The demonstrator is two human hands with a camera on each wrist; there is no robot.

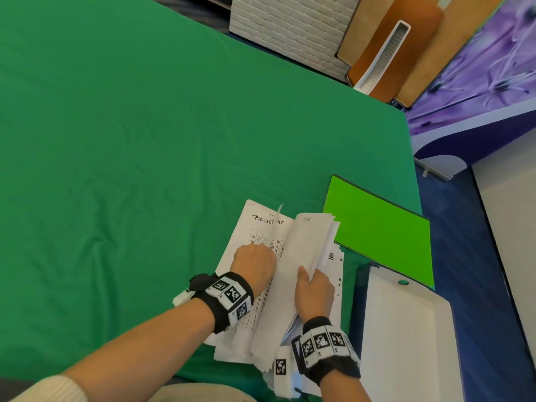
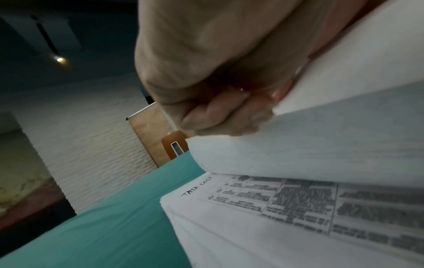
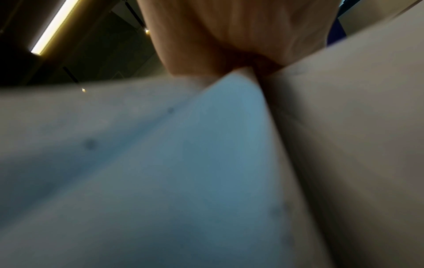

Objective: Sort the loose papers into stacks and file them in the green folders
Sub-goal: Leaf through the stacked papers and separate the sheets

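A pile of white papers [image 1: 261,227] lies on the green-covered table near its front right; the top flat sheet is headed "TASK LIST" [image 2: 197,186]. My left hand [image 1: 256,264] sits over the printed sheet with fingers curled, pinching the edge of a lifted sheet [image 2: 321,145]. My right hand [image 1: 313,288] grips a raised bundle of sheets [image 1: 316,242], thumb on top, fingers hidden behind it. In the right wrist view blurred paper [image 3: 206,163] fills the frame. A bright green folder [image 1: 380,230] lies closed to the right of the pile.
A white box or binder with a dark blue edge [image 1: 406,329] lies at the table's front right, beside the folder. The green cloth [image 1: 130,155] spreads wide to the left and back. A white brick-pattern wall [image 1: 290,27] and brown boards [image 1: 406,47] stand beyond the far edge.
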